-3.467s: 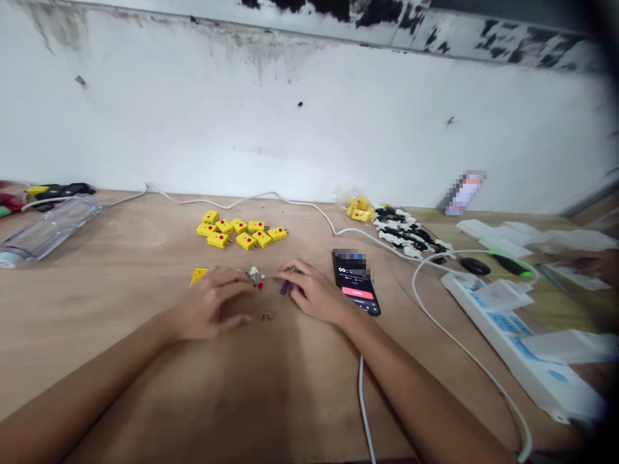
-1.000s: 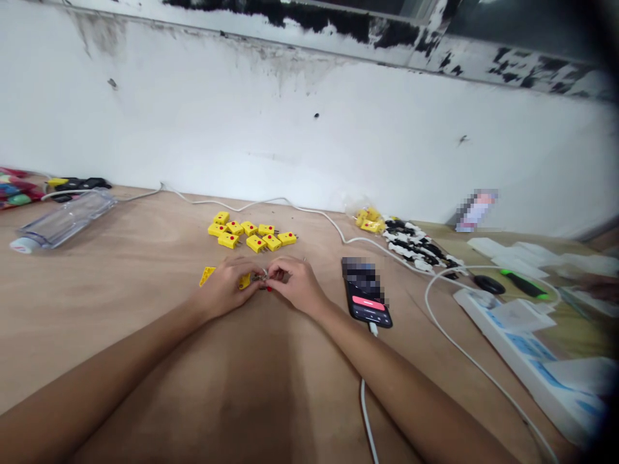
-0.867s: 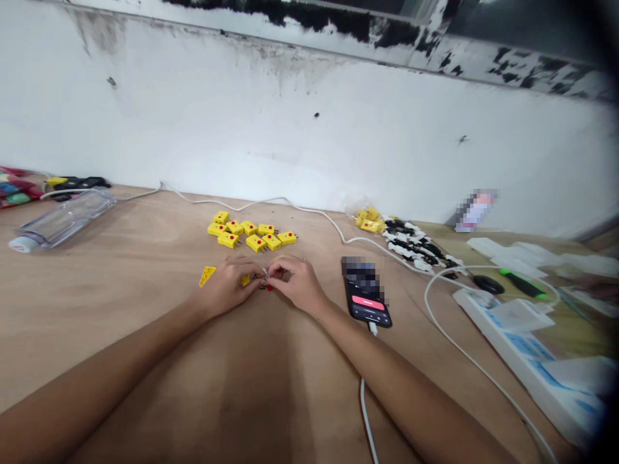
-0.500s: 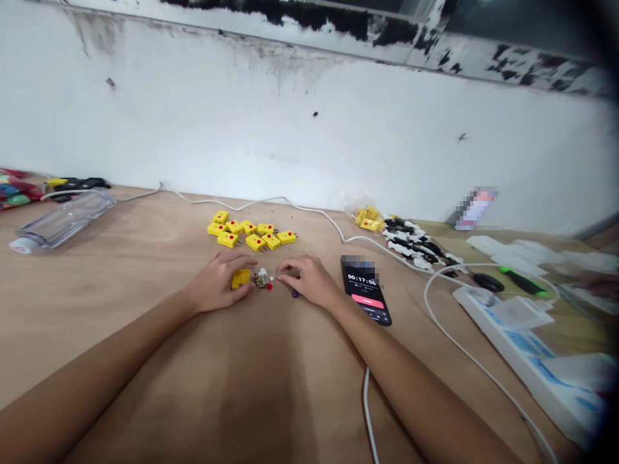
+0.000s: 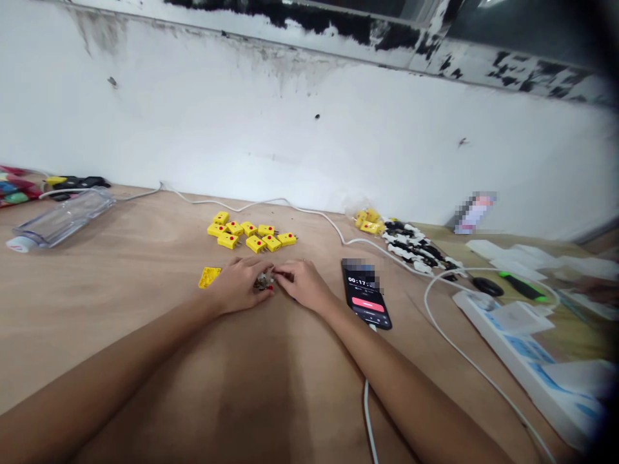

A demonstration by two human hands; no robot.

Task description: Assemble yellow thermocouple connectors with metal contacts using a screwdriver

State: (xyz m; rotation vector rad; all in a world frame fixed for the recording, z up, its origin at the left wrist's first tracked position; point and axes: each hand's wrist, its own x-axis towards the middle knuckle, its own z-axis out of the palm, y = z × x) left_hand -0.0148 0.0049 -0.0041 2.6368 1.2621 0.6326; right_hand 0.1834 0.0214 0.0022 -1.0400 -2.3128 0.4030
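Observation:
A small heap of metal and white plug parts point(image 5: 264, 281), with a red piece at its edge, lies on the wooden table. My left hand point(image 5: 238, 283) curves around the heap from the left, thumb and fingers apart; whether it touches the parts is unclear. My right hand point(image 5: 300, 281) is at the heap's right side, fingertips pinched together; what they may hold is too small to make out. Left of my left hand rests a yellow plug shell point(image 5: 209, 277), inner side up. Behind both hands stand several yellow plugs point(image 5: 255, 243) with red dots.
A phone point(image 5: 366, 293) running a timer lies right of my right hand, its white cable point(image 5: 368, 412) passing under my forearm. Farther right are a power strip point(image 5: 522, 361), black and white parts point(image 5: 418, 245) and bagged yellow pieces point(image 5: 370, 220). A clear bottle point(image 5: 68, 216) lies at left.
My left hand has moved right from the yellow shell to the small parts. The shell now lies farther left, out of the hand. My right hand has shifted slightly left.

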